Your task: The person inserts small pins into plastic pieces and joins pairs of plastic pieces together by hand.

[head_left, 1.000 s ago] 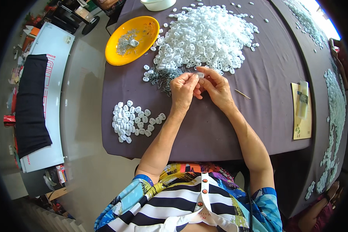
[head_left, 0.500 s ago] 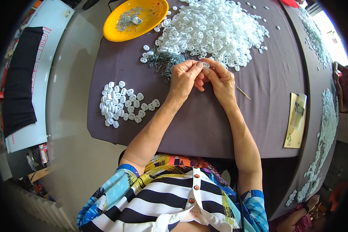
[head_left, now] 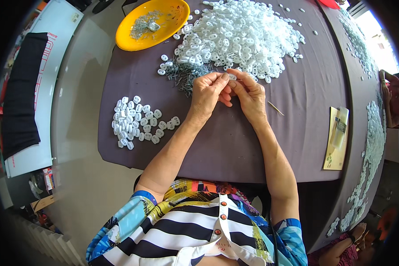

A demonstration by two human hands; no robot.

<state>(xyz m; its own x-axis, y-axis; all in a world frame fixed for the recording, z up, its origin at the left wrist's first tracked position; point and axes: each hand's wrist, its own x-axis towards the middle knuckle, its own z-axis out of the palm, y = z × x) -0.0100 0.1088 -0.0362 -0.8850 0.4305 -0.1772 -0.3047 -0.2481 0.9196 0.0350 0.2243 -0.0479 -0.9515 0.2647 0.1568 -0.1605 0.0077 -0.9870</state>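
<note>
**Small white piece pinched between both hands**

The left hand and the right hand meet above the dark table. Their fingertips close together on one small white plastic piece, just beside the big white pile and the grey metal pins.

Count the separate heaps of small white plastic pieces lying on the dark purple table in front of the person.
2. The big heap lies at the far side, beside the yellow dish. The small heap lies near the table's left edge, left of the left hand. Loose strays are not counted.
</note>
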